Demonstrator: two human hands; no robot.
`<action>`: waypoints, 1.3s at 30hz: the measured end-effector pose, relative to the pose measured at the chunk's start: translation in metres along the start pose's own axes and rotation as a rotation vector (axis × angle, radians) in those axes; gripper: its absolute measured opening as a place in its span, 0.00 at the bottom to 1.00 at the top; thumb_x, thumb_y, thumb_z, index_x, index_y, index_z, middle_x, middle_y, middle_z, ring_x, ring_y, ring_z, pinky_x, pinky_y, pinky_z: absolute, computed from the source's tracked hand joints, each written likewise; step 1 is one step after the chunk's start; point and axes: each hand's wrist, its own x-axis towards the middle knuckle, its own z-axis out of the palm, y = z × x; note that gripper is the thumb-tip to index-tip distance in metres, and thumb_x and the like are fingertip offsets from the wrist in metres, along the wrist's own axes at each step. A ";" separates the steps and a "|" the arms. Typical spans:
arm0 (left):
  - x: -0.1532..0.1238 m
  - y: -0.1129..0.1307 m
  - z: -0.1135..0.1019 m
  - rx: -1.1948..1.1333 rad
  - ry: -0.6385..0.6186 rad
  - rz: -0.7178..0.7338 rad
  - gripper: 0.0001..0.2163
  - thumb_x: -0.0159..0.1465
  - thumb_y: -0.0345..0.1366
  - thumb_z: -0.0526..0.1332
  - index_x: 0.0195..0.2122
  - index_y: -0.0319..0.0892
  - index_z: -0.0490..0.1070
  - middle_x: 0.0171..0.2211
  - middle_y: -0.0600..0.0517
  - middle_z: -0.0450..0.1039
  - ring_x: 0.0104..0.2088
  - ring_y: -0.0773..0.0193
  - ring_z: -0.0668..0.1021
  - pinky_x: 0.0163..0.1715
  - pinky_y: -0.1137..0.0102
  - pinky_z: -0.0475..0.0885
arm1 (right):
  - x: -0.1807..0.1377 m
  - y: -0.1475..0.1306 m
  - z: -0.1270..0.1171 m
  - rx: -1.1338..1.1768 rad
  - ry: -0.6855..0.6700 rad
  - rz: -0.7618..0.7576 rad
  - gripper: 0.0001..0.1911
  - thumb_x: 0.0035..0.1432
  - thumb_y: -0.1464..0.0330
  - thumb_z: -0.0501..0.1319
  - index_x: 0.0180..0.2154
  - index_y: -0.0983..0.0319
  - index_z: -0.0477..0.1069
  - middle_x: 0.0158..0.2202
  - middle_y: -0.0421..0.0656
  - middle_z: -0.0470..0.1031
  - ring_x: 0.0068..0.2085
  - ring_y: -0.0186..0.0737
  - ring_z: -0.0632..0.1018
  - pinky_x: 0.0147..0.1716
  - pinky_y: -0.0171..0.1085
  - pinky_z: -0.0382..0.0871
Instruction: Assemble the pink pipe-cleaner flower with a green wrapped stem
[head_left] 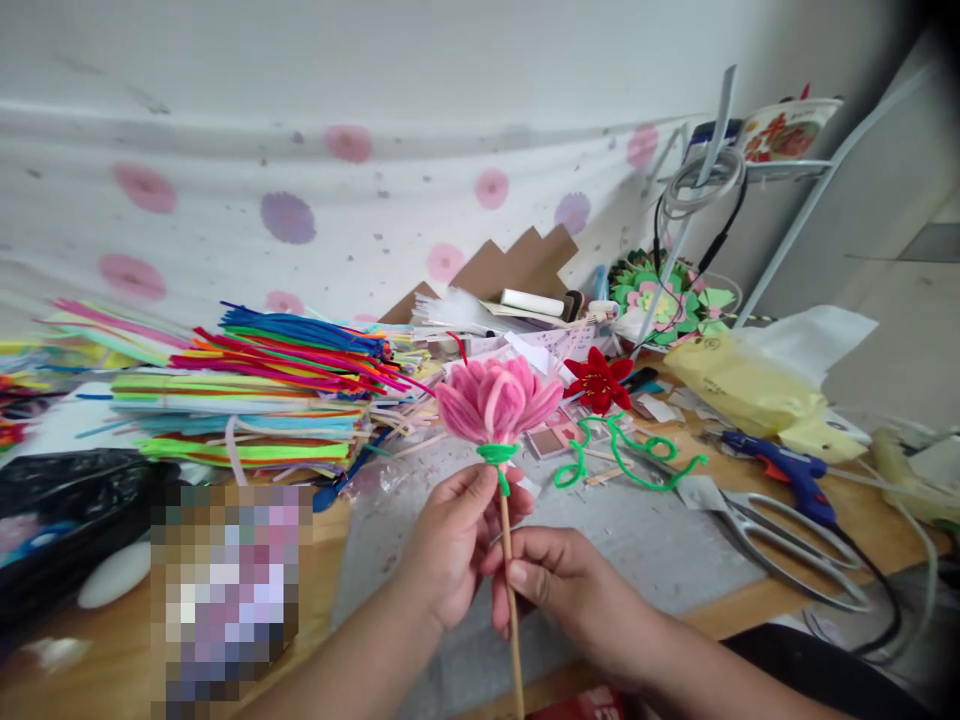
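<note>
A pink pipe-cleaner flower [499, 400] stands upright on a thin wooden stick [514, 640]. Green pipe cleaner [496, 454] is wound around its base, with a short tail hanging along the stick. My left hand [461, 535] is closed just under the green winding, its thumb at the top of the stick. Lower down, my right hand [555, 575] pinches the same stick between thumb and fingers. Behind the flower to the right lie a red pipe-cleaner flower [598, 381] and curled green pipe cleaners [637, 455].
Bundles of coloured pipe cleaners [247, 400] are stacked at the left. Large scissors [795, 550] and a blue glue gun [784, 465] lie at the right, near a yellow plastic bag [727, 385]. A grey mat [390, 560] covers the middle. A black bag [82, 520] sits far left.
</note>
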 end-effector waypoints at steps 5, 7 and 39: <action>-0.003 0.002 0.000 0.009 -0.011 0.009 0.12 0.57 0.43 0.64 0.33 0.37 0.74 0.25 0.49 0.75 0.16 0.74 0.71 0.11 0.82 0.59 | 0.002 0.002 0.001 0.063 -0.043 -0.023 0.20 0.56 0.53 0.59 0.36 0.66 0.72 0.22 0.40 0.73 0.26 0.31 0.73 0.31 0.34 0.64; -0.003 0.003 0.001 -0.037 -0.037 0.010 0.13 0.57 0.43 0.64 0.34 0.37 0.75 0.27 0.47 0.76 0.19 0.72 0.73 0.14 0.81 0.64 | 0.003 0.002 0.001 0.068 -0.060 -0.037 0.20 0.56 0.54 0.59 0.36 0.66 0.72 0.22 0.40 0.74 0.26 0.32 0.73 0.32 0.34 0.64; -0.001 0.000 -0.001 0.016 -0.123 0.058 0.07 0.60 0.37 0.61 0.36 0.39 0.73 0.19 0.55 0.68 0.24 0.69 0.73 0.25 0.75 0.68 | 0.001 0.001 -0.014 -0.250 -0.032 -0.171 0.17 0.61 0.61 0.55 0.30 0.65 0.74 0.22 0.42 0.73 0.24 0.33 0.74 0.28 0.33 0.65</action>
